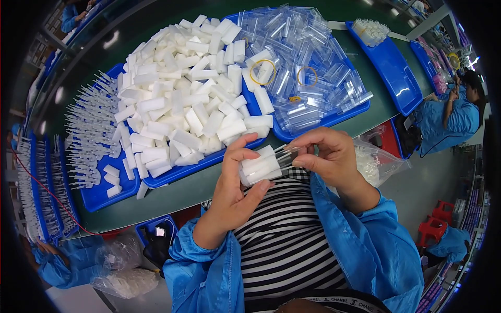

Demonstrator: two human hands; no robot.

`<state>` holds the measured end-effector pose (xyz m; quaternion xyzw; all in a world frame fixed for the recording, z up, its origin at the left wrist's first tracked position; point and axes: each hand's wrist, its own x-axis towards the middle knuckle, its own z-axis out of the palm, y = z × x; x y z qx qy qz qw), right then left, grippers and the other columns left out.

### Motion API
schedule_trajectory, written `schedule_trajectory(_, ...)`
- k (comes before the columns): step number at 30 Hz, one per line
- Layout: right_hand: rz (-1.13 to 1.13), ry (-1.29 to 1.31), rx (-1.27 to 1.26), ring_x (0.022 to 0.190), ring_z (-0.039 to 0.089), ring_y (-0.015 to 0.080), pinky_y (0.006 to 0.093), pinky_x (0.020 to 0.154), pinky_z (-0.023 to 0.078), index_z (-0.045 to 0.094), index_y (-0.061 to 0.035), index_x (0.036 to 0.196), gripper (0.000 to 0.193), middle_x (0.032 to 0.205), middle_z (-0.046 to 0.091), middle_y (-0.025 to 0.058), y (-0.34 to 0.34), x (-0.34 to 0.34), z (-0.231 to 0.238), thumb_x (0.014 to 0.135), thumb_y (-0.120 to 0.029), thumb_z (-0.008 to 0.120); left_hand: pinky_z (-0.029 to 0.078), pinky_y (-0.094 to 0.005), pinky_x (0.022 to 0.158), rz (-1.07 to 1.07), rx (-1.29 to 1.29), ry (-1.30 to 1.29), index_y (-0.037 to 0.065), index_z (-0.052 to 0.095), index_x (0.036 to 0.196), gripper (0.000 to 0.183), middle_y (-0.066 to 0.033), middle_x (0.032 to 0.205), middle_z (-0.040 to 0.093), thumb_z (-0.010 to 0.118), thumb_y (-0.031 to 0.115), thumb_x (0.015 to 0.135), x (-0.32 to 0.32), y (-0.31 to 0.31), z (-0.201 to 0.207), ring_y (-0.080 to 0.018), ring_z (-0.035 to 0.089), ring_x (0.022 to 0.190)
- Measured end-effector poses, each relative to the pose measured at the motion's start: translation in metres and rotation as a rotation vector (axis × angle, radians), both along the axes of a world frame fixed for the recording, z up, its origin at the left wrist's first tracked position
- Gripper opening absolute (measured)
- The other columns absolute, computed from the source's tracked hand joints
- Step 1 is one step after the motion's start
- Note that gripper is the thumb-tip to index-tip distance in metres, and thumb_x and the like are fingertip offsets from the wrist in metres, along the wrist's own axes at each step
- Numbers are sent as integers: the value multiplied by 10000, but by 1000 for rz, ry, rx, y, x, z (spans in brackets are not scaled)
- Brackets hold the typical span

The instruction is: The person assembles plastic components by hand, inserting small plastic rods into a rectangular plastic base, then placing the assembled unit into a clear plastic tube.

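Just in front of the table edge, my left hand (232, 195) is closed round a small bundle of white foam-like blocks (259, 168), its thumb along their near side. Thin pale rods (285, 155) stick out from the bundle's right end. My right hand (334, 159) pinches the free ends of these rods between thumb and fingers; exactly how many it grips I cannot make out. Beyond my hands, a big heap of the same white blocks (177, 99) fills a blue tray (209, 158). Clear plastic sleeves (313, 62) lie piled in another blue tray (334, 117) to its right.
At the left, a blue tray (99, 196) bears many thin rods with white pieces (94, 135). A long blue tray (391, 78) at the right holds small whitish parts (371, 31). Yellow rubber bands (262, 72) rest on the sleeves. A co-worker (454, 115) sits at the right.
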<state>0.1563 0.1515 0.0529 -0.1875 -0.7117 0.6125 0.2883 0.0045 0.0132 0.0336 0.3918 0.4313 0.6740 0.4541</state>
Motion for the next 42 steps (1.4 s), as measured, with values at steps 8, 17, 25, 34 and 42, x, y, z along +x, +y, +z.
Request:
schedule_trajectory(8, 51, 70, -232, 783, 603, 100, 191, 710, 492, 614, 38, 1031, 278, 900, 630, 83, 5, 3, 8, 762, 45, 683, 503, -381, 877, -89, 117, -318, -10, 440, 1193, 369, -210, 1397, 288, 583, 97, 870, -14, -1, -16, -295, 408, 1233)
schedule_trajectory(17, -7, -63, 352, 815, 618, 167, 285, 763, 433, 694, -65, 916, 291, 865, 678, 49, 14, 11, 16, 644, -97, 793, 431, -358, 946, -84, 162, -173, -60, 361, 1335, 580, -215, 1423, 307, 611, 172, 865, -14, 0, -16, -276, 416, 1247)
schedule_trajectory(25, 24, -121, 561, 827, 549, 184, 309, 802, 354, 710, -90, 830, 281, 836, 693, 36, 11, 11, 24, 590, -179, 826, 467, -376, 926, -208, 144, -215, -55, 357, 1339, 537, -198, 1422, 309, 577, 107, 876, -11, 1, -13, -287, 419, 1242)
schedule_trajectory(34, 24, -85, 375, 844, 541, 187, 319, 826, 341, 703, -64, 847, 276, 850, 684, 48, 5, 6, 7, 609, -138, 821, 471, -403, 931, -153, 144, -226, -34, 317, 1361, 538, -222, 1396, 334, 509, 221, 927, 0, 5, -16, -303, 438, 1224)
schedule_trajectory(42, 37, -93, 552, 824, 582, 188, 293, 753, 368, 682, -115, 857, 275, 824, 660, 9, -12, -3, 7, 620, -172, 809, 441, -426, 936, 67, -13, -404, -38, 317, 1349, 581, -261, 1293, 443, 224, 408, 989, 9, 8, -6, -369, 527, 1112)
